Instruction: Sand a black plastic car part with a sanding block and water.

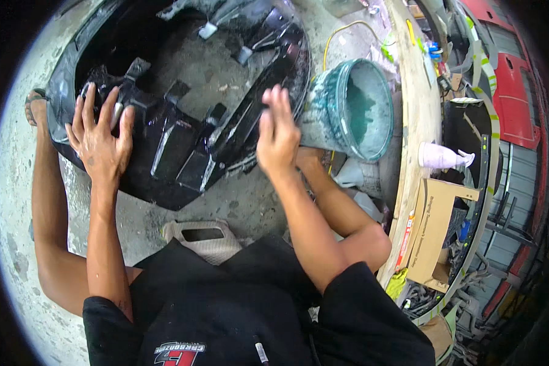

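Note:
A large glossy black moulded plastic piece (177,174) with a wide opening and several brackets lies on the concrete floor. My left hand (100,131) rests on its left side, fingers spread; a small pale object (117,116), unclear in kind, shows between thumb and forefinger. My right hand (277,131) is at the piece's right edge, fingers stretched out close together and seemingly empty; whether it touches the piece I cannot tell. Just right of it, a dirty teal bucket (366,107) tilts toward me, with murky liquid inside.
A beige moulded stool (222,241) is below me. Along the right runs a wooden bench edge (402,201) with a pink spray bottle (439,155), cardboard (436,232) and clutter. Red panels (509,104) stand farther right. A yellow cord (332,33) lies behind the bucket.

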Tool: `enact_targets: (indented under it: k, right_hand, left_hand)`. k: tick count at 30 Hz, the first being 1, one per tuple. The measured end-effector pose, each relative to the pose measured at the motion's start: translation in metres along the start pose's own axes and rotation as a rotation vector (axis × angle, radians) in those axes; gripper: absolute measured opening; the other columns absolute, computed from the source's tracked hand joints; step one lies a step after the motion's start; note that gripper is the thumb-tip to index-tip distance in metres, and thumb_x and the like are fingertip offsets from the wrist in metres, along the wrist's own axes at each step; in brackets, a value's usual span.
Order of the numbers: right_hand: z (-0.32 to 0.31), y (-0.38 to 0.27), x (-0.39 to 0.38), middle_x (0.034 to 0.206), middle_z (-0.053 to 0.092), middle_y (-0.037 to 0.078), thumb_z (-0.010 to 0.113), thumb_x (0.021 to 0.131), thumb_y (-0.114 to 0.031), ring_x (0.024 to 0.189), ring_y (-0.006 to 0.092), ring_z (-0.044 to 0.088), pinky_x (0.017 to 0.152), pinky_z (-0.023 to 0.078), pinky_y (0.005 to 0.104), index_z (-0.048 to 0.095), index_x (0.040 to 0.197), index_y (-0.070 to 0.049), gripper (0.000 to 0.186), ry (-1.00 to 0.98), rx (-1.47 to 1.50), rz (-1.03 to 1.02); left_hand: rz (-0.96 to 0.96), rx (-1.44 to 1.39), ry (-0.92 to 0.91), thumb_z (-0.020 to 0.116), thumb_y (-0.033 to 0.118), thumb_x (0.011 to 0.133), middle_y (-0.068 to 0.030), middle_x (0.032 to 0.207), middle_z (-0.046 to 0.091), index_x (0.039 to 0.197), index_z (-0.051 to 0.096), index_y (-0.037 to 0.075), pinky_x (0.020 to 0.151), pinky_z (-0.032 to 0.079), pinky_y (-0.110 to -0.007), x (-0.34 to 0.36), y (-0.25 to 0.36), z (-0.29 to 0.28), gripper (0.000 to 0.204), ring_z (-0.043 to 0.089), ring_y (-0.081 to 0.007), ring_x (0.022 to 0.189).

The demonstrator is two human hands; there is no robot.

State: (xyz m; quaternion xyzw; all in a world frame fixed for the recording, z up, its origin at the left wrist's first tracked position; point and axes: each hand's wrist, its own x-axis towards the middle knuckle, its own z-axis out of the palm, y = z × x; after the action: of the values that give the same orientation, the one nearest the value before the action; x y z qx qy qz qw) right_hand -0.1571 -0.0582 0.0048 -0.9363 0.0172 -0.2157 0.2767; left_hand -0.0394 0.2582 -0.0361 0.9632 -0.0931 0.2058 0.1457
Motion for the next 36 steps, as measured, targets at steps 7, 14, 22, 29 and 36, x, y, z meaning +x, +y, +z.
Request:
enact_targets:
  k: [7, 14, 22, 29, 36]
  right_hand:
    - [-0.008, -0.003, -0.010, 0.157, 0.052, 0.024, 0.071, 0.085, 0.003, 0.151, 0.0450, 0.043, 0.124, 0.037, 0.0501, 0.060, 0.147, 0.000, 0.064, -0.113, -0.130, -0.250]
    - [-0.009, 0.000, 0.012, 0.155, 0.053, 0.026, 0.066, 0.085, 0.005, 0.149, 0.0465, 0.044, 0.123, 0.037, 0.0524, 0.060, 0.144, 0.003, 0.060, -0.050, -0.191, -0.089]
    - [-0.014, 0.005, 0.020, 0.156, 0.055, 0.023, 0.067, 0.081, 0.007, 0.151, 0.0452, 0.043, 0.123, 0.037, 0.0501, 0.059, 0.146, 0.001, 0.065, -0.115, -0.231, -0.095]
    - [-0.018, -0.011, 0.002, 0.149, 0.060, 0.024, 0.065, 0.080, 0.005, 0.148, 0.0444, 0.048, 0.122, 0.039, 0.0534, 0.066, 0.139, 0.000, 0.060, -0.209, -0.159, -0.259]
    - [-0.008, -0.015, 0.015, 0.144, 0.064, 0.024, 0.064, 0.096, 0.003, 0.144, 0.0424, 0.052, 0.121, 0.041, 0.0464, 0.065, 0.138, 0.004, 0.043, -0.083, -0.202, -0.201]
  left_hand:
    - [-0.030, 0.007, -0.012, 0.064, 0.058, 0.099, -0.0053, 0.167, 0.045, 0.142, 0.069, 0.030, 0.126, 0.016, -0.066, 0.001, 0.000, 0.001, 0.052, 0.035, -0.0319, 0.157]
    - [-0.006, -0.033, 0.000, 0.060, 0.059, 0.101, -0.0051, 0.168, 0.043, 0.145, 0.067, 0.031, 0.127, 0.015, -0.065, 0.001, 0.001, -0.001, 0.053, 0.032, -0.0313, 0.158]
    - [-0.015, -0.019, -0.001, 0.062, 0.061, 0.099, -0.0058, 0.166, 0.045, 0.143, 0.069, 0.030, 0.126, 0.016, -0.066, 0.001, 0.002, 0.000, 0.054, 0.034, -0.0311, 0.157]
    - [-0.026, -0.011, 0.017, 0.065, 0.061, 0.097, -0.0063, 0.164, 0.048, 0.139, 0.071, 0.029, 0.125, 0.017, -0.067, 0.001, 0.001, 0.000, 0.053, 0.038, -0.0329, 0.154]
    - [0.000, -0.022, 0.039, 0.062, 0.067, 0.097, -0.0051, 0.163, 0.049, 0.139, 0.072, 0.032, 0.123, 0.020, -0.068, 0.000, -0.003, 0.004, 0.056, 0.038, -0.0318, 0.155]
